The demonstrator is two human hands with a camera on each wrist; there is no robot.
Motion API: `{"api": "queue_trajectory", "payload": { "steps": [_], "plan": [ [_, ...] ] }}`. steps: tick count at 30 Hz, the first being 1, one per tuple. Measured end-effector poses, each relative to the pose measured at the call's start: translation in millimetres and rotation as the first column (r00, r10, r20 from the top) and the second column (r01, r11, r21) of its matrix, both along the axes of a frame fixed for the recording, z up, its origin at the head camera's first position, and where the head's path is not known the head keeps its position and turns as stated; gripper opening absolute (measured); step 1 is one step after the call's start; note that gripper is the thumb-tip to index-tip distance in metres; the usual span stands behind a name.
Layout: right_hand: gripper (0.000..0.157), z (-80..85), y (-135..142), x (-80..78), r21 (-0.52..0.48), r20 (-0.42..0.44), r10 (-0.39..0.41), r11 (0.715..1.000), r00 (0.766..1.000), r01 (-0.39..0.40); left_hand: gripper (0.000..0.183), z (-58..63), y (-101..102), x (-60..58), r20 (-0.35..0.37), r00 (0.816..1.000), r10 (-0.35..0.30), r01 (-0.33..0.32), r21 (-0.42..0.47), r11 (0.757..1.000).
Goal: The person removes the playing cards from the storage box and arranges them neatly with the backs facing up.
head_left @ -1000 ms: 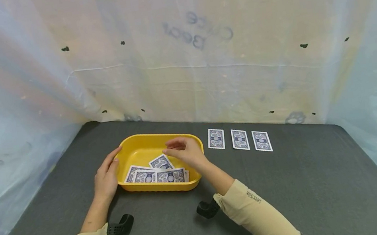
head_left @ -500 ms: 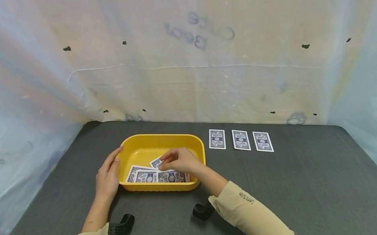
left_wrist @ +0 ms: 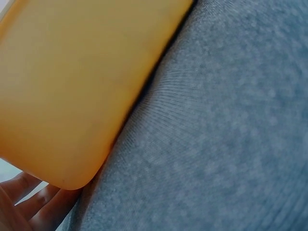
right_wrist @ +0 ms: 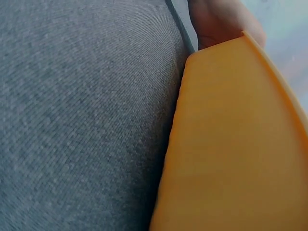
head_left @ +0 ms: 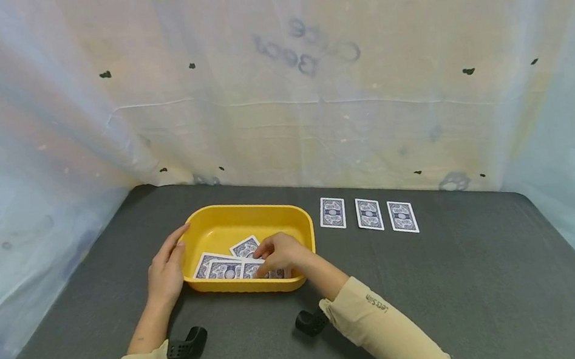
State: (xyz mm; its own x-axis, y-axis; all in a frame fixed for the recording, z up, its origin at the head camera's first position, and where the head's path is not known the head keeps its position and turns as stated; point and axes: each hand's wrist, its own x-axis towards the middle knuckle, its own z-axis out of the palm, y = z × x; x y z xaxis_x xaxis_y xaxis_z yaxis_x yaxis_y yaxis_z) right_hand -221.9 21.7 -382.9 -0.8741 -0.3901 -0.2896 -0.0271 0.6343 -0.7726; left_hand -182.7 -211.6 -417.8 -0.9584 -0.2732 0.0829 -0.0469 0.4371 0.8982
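Observation:
A yellow plastic tray [head_left: 242, 210] sits on the dark cloth, with several patterned-back playing cards [head_left: 224, 269] face down along its near side. My left hand [head_left: 165, 275] rests against the tray's left end, fingers extended at the rim; the left wrist view shows its fingers [left_wrist: 41, 207] behind the tray corner. My right hand [head_left: 285, 254] reaches over the right end into the tray. Its thumb and finger are spread across a blue-backed playing card [head_left: 251, 268] at the near wall; I cannot tell whether they pinch it. Another card [head_left: 244, 247] lies tilted behind it.
Right of the tray, three face-down cards lie in a spaced row: a left one [head_left: 333, 213], a middle one [head_left: 369, 214] and a right one [head_left: 402, 216]. A translucent plastic sheet [head_left: 278, 113] hangs behind and at both sides of the dark cloth-covered table [head_left: 447, 298].
My right hand has come down and nearer over the front cards, its thumb and finger parting around one. The tilted card shows more again. My left hand stays at the tray's end.

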Motion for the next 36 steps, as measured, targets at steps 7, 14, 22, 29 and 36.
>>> {"api": "queue_trajectory", "payload": {
  "steps": [7, 14, 22, 29, 36],
  "plan": [
    [0.026, -0.7, -0.2, 2.4, 0.056, -0.011, 0.038, 0.998, 0.999, -0.038, 0.043, -0.3, 1.5, 0.8, 0.009, 1.000, -0.001, 0.001, 0.008, 1.000],
    [0.028, -2.0, -0.1, 0.8, 0.042, -0.016, -0.038, 0.998, 0.999, 0.039, 0.043, -0.6, 3.2, 1.6, 0.014, 1.000, -0.004, 0.003, 0.009, 1.000],
    [0.016, -1.2, 0.1, -2.0, 0.023, -0.032, -0.117, 0.993, 0.993, 0.117, 0.043, -1.5, 2.0, 1.4, 0.001, 1.000, -0.007, 0.007, 0.012, 1.000],
    [0.011, -0.8, 0.3, -2.8, -0.055, -0.034, -0.177, 0.983, 0.984, 0.175, 0.043, -1.4, 0.8, 1.5, -0.016, 1.000, -0.014, 0.014, 0.005, 1.000],
    [0.015, 3.1, 1.5, -3.7, -0.211, -0.023, -0.217, 0.955, 0.976, 0.208, 0.043, -0.1, 1.3, 1.2, -0.010, 1.000, -0.008, 0.008, 0.003, 1.000]
  ]
}}
